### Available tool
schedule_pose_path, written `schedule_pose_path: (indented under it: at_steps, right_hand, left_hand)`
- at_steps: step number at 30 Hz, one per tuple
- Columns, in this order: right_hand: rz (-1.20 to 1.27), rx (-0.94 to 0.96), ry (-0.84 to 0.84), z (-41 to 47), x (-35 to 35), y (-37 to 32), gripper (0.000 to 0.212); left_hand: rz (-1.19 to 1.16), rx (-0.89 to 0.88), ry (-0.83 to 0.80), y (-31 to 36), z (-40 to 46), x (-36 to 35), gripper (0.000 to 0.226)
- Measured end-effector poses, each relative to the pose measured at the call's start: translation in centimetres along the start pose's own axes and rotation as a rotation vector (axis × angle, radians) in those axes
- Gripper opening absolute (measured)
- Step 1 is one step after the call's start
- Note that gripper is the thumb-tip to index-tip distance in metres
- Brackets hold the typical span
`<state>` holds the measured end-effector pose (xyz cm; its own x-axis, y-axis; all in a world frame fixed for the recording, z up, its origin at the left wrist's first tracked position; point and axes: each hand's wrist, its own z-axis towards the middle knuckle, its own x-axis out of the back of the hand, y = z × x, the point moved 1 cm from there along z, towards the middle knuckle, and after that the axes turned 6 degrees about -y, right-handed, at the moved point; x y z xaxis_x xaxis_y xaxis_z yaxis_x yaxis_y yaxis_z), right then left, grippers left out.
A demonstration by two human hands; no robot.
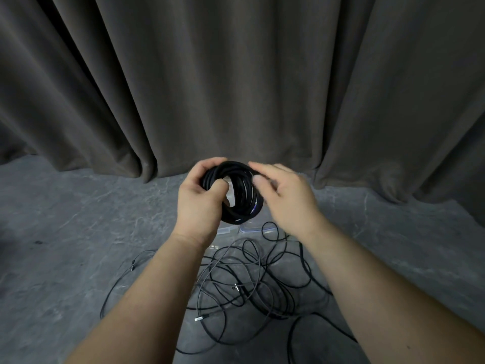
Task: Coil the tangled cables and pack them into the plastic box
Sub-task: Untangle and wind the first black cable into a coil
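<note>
Head view: left hand (200, 203) clamped on a coiled black cable (240, 191), thumb through the ring, held above the floor; right hand (286, 198) open, fingers loosely spread, touching the coil's far rim; plastic box (249, 228) mostly hidden beneath (only edges show); tangled cables (249, 285) on grey floor (65, 232). Coil likely light, springy; grip across all loops.

black coiled cable (240, 191) upright above loose tangled cables (244, 282).

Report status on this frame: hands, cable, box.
Left hand grips black cable coil; right hand open beside it. Tangled cables loose on floor. Plastic box mostly hidden behind hands.
</note>
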<state>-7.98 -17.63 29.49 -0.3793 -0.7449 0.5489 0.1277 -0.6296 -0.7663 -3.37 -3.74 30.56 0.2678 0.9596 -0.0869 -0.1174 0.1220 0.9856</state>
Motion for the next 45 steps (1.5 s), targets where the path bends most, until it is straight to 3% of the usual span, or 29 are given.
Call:
schedule_pose_path:
  at_steps: [2, 5, 8, 10, 12, 15, 17, 19, 23, 28, 31, 35, 39, 45]
  right_hand:
    - [-0.014, 0.042, 0.149, 0.3, 0.2, 0.5, 0.023]
    - [-0.039, 0.053, 0.225, 0.7, 0.3, 0.7, 0.021]
    - [-0.057, 0.034, 0.202, 0.6, 0.2, 0.7, 0.025]
    - [0.031, -0.021, 0.096, 0.4, 0.2, 0.4, 0.030]
    - [0.117, -0.037, -0.110, 0.1, 0.3, -0.3, 0.050]
    - [-0.066, -0.063, -0.430, -0.6, 0.3, -1.3, 0.108]
    - [-0.174, -0.075, -0.516, -1.0, 0.3, -1.6, 0.127]
    - [-0.217, -0.064, -0.478, -1.1, 0.2, -1.5, 0.133]
    - [-0.137, -0.086, -0.380, -0.9, -0.2, -1.4, 0.133]
    - [-0.043, -0.082, -0.431, -1.0, -0.3, -1.4, 0.134]
    - [0.013, -0.086, -0.328, -1.2, -0.6, -1.0, 0.123]
    - [0.068, -0.078, -0.237, -1.0, -0.8, -0.7, 0.111]
    - [0.168, -0.084, -0.197, -0.7, -0.8, -0.8, 0.105]
    - [0.159, -0.097, -0.190, -0.6, -1.3, -0.9, 0.107]
  left_hand:
    - [0.003, 0.003, 0.000, 0.2, 0.1, 0.1, 0.043]
    - [0.012, 0.015, -0.045, 0.3, 0.0, 0.2, 0.043]
    - [-0.003, 0.041, -0.104, 0.3, -0.2, 0.0, 0.044]
    - [0.010, 0.041, -0.093, 0.4, -0.2, 0.1, 0.044]
    - [0.044, 0.019, -0.068, 0.6, -0.1, 0.2, 0.044]
    - [0.072, 0.003, -0.062, 0.6, -0.1, 0.2, 0.041]
    - [0.079, 0.020, -0.054, 0.5, -0.2, 0.1, 0.038]
    - [0.066, 0.032, -0.051, 0.4, -0.3, 0.0, 0.036]
    - [0.013, 0.060, -0.043, 0.4, -0.5, -0.4, 0.031]
    - [-0.023, 0.098, -0.015, 0.1, -0.9, -0.8, 0.024]
    - [-0.105, 0.137, -0.023, 0.1, -0.8, -1.2, 0.016]
    - [-0.179, 0.155, -0.123, 0.3, -0.9, -1.5, 0.033]
    - [0.038, 0.099, -0.230, 0.3, -1.0, -1.0, 0.073]
    - [0.180, 0.031, -0.094, 1.0, -1.2, -0.9, 0.057]
